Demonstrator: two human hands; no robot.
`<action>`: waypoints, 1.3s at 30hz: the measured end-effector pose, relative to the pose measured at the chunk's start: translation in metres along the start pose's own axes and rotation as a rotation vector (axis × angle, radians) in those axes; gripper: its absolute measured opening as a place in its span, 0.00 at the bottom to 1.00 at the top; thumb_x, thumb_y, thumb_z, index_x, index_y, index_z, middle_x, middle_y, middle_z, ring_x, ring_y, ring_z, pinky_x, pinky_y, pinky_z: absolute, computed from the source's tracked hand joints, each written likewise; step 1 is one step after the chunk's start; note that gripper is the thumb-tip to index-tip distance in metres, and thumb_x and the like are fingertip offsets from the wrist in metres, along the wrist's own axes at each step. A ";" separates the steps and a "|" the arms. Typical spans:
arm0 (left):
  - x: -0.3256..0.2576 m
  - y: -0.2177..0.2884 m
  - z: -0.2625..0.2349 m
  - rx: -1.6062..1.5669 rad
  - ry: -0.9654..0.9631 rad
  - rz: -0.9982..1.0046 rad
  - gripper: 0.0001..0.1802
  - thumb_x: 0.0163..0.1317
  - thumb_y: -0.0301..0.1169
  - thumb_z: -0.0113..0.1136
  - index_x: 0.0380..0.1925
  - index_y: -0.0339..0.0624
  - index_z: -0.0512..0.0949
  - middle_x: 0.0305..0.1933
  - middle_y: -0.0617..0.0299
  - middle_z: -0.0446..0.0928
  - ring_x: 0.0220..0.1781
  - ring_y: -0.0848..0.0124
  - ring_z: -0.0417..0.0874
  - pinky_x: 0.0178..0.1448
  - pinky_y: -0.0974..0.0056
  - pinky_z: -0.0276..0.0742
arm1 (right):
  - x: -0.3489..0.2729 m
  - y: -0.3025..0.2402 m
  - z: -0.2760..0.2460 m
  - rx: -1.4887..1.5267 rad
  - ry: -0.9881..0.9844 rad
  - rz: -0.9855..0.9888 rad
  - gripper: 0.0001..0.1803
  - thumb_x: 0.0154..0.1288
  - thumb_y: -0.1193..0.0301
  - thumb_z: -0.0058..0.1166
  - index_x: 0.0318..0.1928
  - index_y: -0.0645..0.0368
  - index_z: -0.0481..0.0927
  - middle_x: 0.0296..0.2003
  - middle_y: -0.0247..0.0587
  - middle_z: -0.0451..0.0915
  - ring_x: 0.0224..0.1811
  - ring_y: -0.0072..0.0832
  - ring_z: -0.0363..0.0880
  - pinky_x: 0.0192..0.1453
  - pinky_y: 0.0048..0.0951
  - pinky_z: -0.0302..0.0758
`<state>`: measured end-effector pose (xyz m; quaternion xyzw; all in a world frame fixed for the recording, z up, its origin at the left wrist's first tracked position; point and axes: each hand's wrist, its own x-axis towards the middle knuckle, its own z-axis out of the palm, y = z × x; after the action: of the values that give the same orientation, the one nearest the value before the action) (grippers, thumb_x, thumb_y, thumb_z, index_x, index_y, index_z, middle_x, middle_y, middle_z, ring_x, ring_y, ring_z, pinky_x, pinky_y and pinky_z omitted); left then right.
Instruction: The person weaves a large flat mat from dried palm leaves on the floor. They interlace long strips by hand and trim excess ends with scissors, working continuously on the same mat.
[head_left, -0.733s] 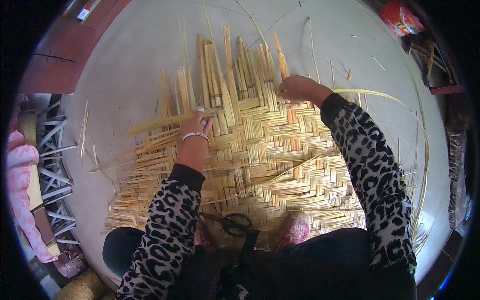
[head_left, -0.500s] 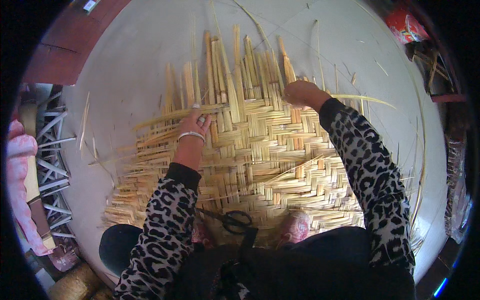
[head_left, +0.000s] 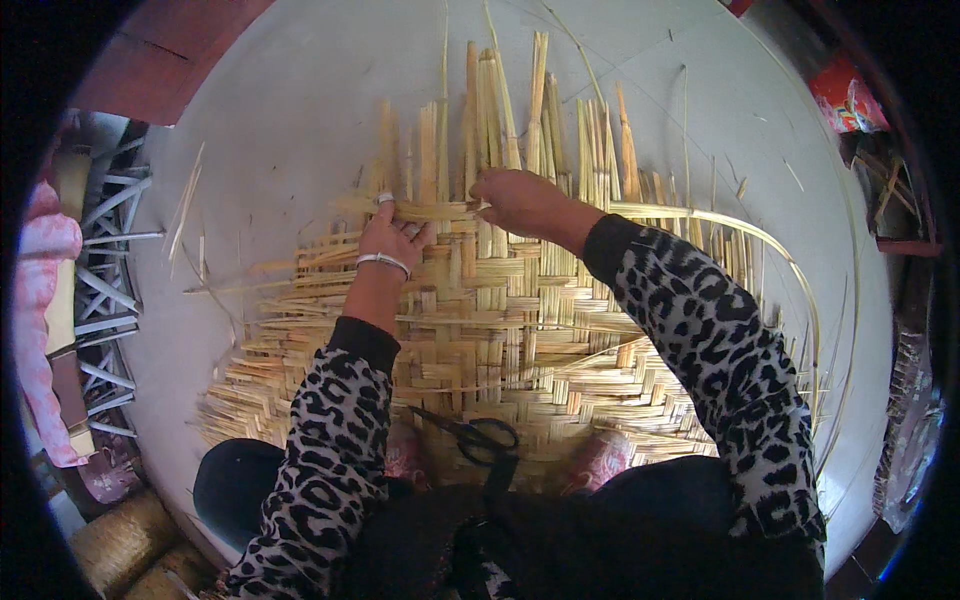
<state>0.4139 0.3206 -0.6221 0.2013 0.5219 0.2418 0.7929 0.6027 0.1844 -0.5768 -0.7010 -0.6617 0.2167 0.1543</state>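
Head view. One woven mat [head_left: 540, 300] of pale, split strips lies on the grey floor [head_left: 290, 90] in front of the person, its lower margin hidden by dark clothing [head_left: 600, 540] and its sides partly covered by two leopard-patterned sleeves [head_left: 330, 460]. Loose ends fan out at the upper and left edges, too crowded to count.

Two hands are present. The left hand [head_left: 392, 238], with one white bracelet [head_left: 384, 262] at the wrist, has its fingers bent at a long strip [head_left: 740, 217] laid crosswise; whether they pinch it or merely press it cannot be told. The right hand [head_left: 525, 203] has its fingers drawn in over the same strip beside the upright ends; its fingertips are largely concealed, so what it grips, if anything, cannot be told. Right of this hand, the strip arcs down past the mat's edge.

Also shown: two reddish shoes [head_left: 602, 460], both partly covered, and one pair of dark scissors [head_left: 488, 440], whose handle merges with the clothing. At left, one metal rack [head_left: 108, 285] is cut by the fisheye rim.
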 end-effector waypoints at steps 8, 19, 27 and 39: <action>0.043 0.013 -0.004 0.099 -0.380 0.047 0.18 0.73 0.42 0.49 0.53 0.40 0.68 0.56 0.55 0.74 0.58 0.59 0.75 0.63 0.50 0.71 | 0.014 -0.010 0.010 -0.015 -0.023 0.232 0.14 0.61 0.57 0.57 0.37 0.54 0.82 0.35 0.44 0.80 0.39 0.46 0.81 0.44 0.47 0.77; 0.085 0.030 0.015 1.880 -0.891 0.896 0.17 0.62 0.28 0.54 0.52 0.42 0.69 0.54 0.55 0.74 0.55 0.60 0.76 0.59 0.60 0.73 | 0.018 -0.012 0.021 0.002 0.200 0.260 0.12 0.56 0.62 0.53 0.29 0.58 0.79 0.26 0.50 0.79 0.32 0.50 0.80 0.38 0.51 0.75; 0.078 0.031 0.052 2.444 -0.886 0.992 0.20 0.51 0.29 0.69 0.46 0.43 0.77 0.42 0.52 0.78 0.40 0.55 0.82 0.40 0.54 0.79 | 0.021 -0.007 0.025 0.133 0.263 0.414 0.14 0.53 0.62 0.54 0.34 0.60 0.78 0.28 0.53 0.80 0.34 0.53 0.80 0.39 0.51 0.75; 0.076 0.006 0.021 0.942 -0.422 0.080 0.12 0.59 0.34 0.64 0.40 0.40 0.80 0.30 0.63 0.74 0.34 0.73 0.76 0.38 0.65 0.74 | 0.022 -0.004 0.032 0.230 0.271 0.493 0.15 0.56 0.60 0.54 0.37 0.58 0.79 0.31 0.53 0.82 0.36 0.53 0.80 0.41 0.50 0.75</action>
<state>0.4579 0.3690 -0.6660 0.6005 0.3948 -0.0351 0.6945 0.5837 0.2044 -0.6046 -0.8410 -0.4161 0.2257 0.2620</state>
